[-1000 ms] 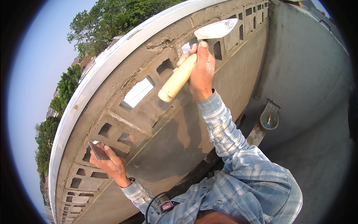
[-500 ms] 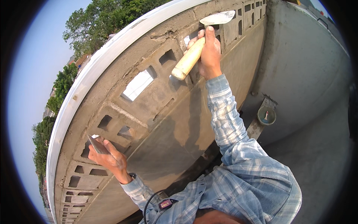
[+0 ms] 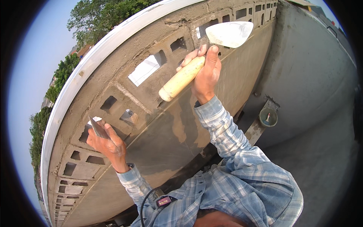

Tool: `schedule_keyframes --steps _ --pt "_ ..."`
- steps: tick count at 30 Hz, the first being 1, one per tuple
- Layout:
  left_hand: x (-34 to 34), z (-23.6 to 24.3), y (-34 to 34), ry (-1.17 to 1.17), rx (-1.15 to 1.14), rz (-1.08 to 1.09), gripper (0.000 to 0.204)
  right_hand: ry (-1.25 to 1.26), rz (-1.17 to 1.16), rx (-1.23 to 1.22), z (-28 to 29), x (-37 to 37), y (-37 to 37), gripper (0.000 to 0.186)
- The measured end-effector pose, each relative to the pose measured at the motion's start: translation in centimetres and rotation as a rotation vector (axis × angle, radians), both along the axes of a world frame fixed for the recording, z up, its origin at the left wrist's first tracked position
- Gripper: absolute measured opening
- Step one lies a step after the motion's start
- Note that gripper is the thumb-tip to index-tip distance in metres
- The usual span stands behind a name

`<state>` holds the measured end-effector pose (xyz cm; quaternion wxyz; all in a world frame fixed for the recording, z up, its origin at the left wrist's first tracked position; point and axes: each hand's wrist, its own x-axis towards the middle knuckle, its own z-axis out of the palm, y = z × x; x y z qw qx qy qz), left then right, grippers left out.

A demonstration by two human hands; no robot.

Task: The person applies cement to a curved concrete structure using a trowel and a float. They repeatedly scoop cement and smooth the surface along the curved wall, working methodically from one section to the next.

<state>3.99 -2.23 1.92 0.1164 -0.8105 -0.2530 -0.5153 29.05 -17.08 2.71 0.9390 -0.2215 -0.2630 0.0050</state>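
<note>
Green bucket [image 3: 274, 118], brush [image 3: 268, 117] inside, trowel [image 3: 229, 34] in hand [image 3: 206, 80]

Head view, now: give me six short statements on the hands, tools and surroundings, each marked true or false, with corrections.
1. The right hand grips the trowel by its handle. True.
2. In the picture, the trowel's blade lies below and left of the handle. False: the blade is above and right of it.
3. The left hand is empty. False: it holds a thin grey flat piece.
4. A small tool lies in the round bowl. True.
5. The block wall has no openings. False: several openings pierce it.
6. The sleeves are plaid. True.
</note>
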Motion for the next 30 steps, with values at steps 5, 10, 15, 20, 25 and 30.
schedule_keyframes --steps 5,10,15,20,25,30 --pt "0.6 0.0 0.0 -0.033 0.101 -0.015 0.025 0.046 -0.463 -0.347 -7.9 5.5 -10.1 0.048" --pt "-0.7 -0.5 0.9 -0.002 -0.005 0.012 0.020 0.135 -0.325 -1.388 -29.3 4.6 -25.7 0.043" --pt "-1.4 -1.1 2.2 0.234 0.346 0.127 0.023 0.309 0.280 -2.414 -46.7 -12.5 -39.8 0.036" --pt "-2.1 -1.3 1.3 0.351 0.605 0.163 0.037 0.393 0.604 -2.489 -48.5 -15.7 -43.8 0.035" --pt "-1.3 -1.5 0.5 -0.116 0.039 -0.007 0.029 0.700 0.417 -2.245 -50.8 -3.6 -46.7 0.034" --pt "-0.5 0.0 -0.7 -0.085 0.104 0.085 0.040 0.883 0.222 -1.880 -55.0 12.9 -45.8 0.034"
